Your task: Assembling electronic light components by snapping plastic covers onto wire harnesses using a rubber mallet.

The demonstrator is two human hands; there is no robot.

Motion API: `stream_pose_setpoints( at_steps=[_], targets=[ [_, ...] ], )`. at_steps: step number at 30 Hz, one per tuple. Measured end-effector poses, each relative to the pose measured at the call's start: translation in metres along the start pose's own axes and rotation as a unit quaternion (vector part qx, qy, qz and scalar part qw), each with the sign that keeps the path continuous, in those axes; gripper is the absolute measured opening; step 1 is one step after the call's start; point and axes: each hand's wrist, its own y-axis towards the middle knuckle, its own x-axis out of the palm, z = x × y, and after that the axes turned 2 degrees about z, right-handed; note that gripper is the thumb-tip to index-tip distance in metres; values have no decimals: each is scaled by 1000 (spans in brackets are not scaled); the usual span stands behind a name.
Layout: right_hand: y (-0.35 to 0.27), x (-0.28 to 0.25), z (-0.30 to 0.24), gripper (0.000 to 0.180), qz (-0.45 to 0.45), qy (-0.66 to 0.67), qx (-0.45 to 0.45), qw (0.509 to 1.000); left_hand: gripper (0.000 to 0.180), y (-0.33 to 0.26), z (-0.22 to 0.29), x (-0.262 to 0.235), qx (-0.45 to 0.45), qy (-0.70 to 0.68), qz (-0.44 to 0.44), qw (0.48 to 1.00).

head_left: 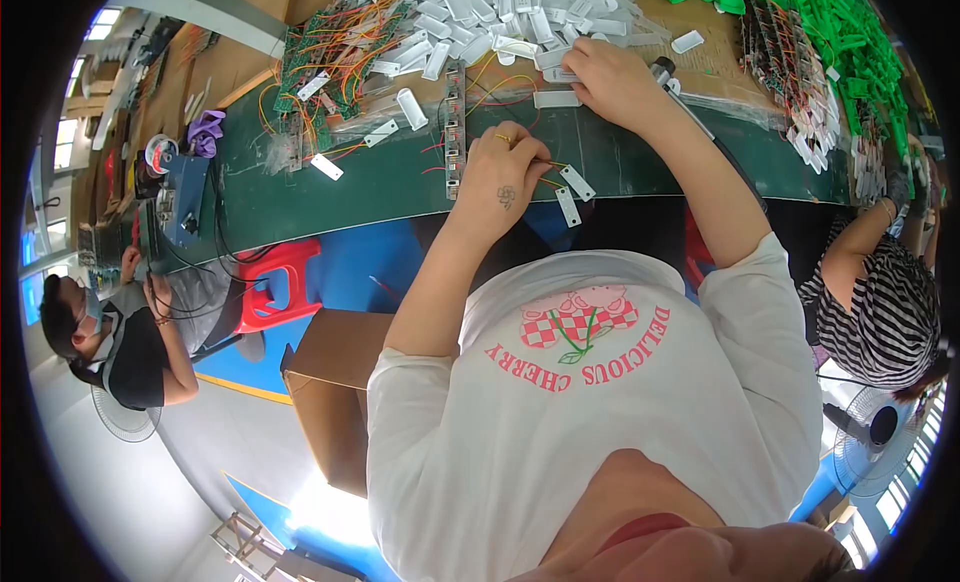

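My left hand point(500, 174) is closed at the near edge of the bench, pinching thin wires. Two small white plates with holes, one upper point(578, 182) and one lower point(568, 207), hang from these wires to the right of the fingers. Just left of that hand lies a long narrow strip of circuit boards point(453, 132). My right hand point(612, 80) reaches to the near edge of a heap of white plastic cases point(500, 22). Its fingers are curled onto a white plastic case point(556, 75), with the fingertips partly hidden. Another case point(556, 99) lies just below.
Green circuit boards with orange wires point(335, 57) are piled left of the heap. A soldering iron point(662, 70) lies beside my right forearm. More wired boards point(775, 62) and green plastic parts point(860, 42) fill the right. Co-workers sit at both sides; a red stool point(280, 282) stands left.
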Motion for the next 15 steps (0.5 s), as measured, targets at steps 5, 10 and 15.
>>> stream_pose_setpoints(
  at_steps=[5,10,15],
  targets=[
    [4,1,-3,20,-8,-65,-16,998,12,1,-1,10,25,-31,73,997],
    [-4,-27,0,33,14,160,65,985,6,-3,-2,23,-138,-197,172,955],
    [-60,-29,-25,40,-8,386,145,911,7,-3,0,23,-166,-214,191,943]
  ],
)
